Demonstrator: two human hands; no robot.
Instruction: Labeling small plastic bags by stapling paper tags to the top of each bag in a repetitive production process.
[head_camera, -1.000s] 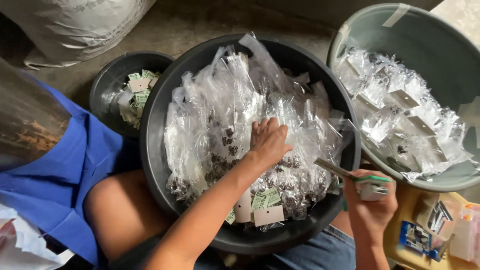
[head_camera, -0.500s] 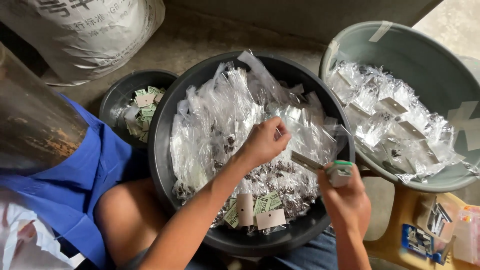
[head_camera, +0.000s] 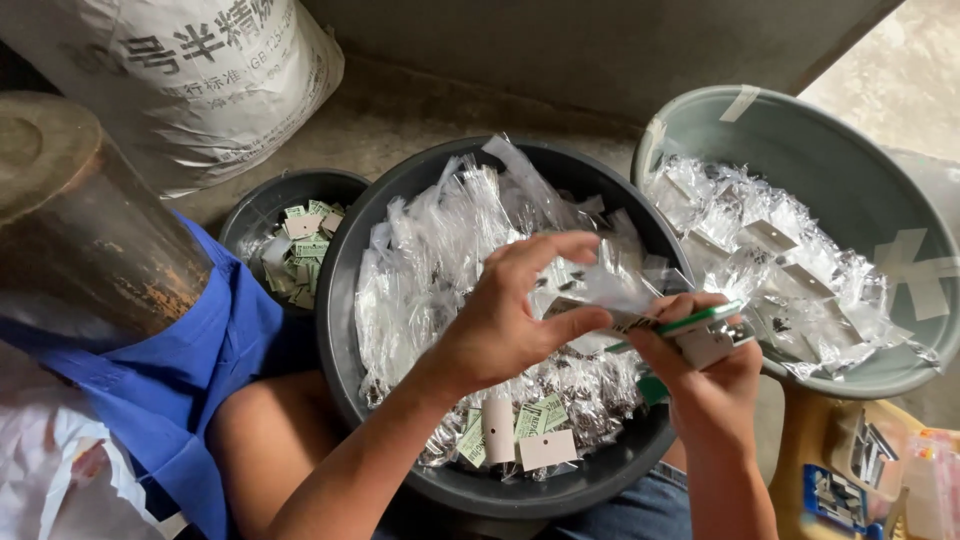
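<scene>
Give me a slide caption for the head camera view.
Left hand pinches a clear packet toward the stapler in the right hand, above a black basin.

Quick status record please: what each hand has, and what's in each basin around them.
left hand: pinching a small clear plastic packet, thumb and fingers closed on it
right hand: gripping a green-handled stapler-like tool at the packet's edge
black basin: on the lap, full of clear packets with dark contents, some paper header cards
grey-green basin: to the right, holds carded clear packets
small dark bowl: to the left, loose green and white paper cards
white sack: behind, printed
</scene>
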